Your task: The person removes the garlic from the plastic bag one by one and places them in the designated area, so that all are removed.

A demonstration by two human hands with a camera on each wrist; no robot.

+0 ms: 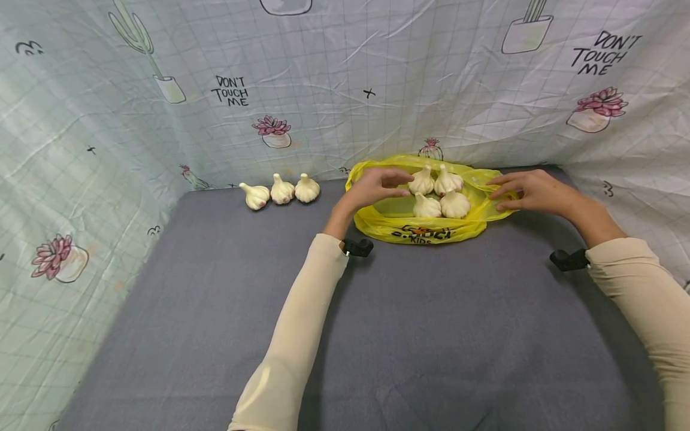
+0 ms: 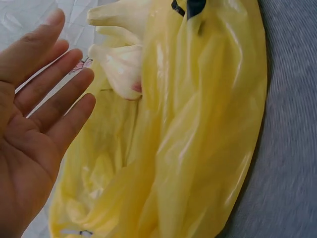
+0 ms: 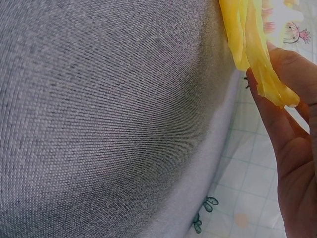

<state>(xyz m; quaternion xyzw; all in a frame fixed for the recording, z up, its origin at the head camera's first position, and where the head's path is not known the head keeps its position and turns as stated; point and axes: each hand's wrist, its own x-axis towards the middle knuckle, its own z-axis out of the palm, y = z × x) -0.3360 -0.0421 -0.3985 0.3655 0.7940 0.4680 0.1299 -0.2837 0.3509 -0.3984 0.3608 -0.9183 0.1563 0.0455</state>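
A yellow plastic bag [image 1: 372, 221] lies with its mouth spread on the grey table, several garlic bulbs [image 1: 455, 205] gathered inside it. Over the bag's left part hovers my left hand [image 1: 374, 188], fingers extended toward the bulbs. The left wrist view shows that palm [image 2: 34, 134] holding nothing, apart from a garlic bulb [image 2: 119, 69] in the bag. At the other end my right hand [image 1: 530, 190] pinches the bag's edge; in the right wrist view a fold of yellow plastic [image 3: 262, 64] sits between thumb and fingers.
Three more garlic bulbs [image 1: 282, 190] stand in a row left of the bag, near the table's back edge. A printed cloth [image 1: 334, 78] with plant drawings hangs behind and along the left side. Grey fabric [image 1: 431, 335] covers the table.
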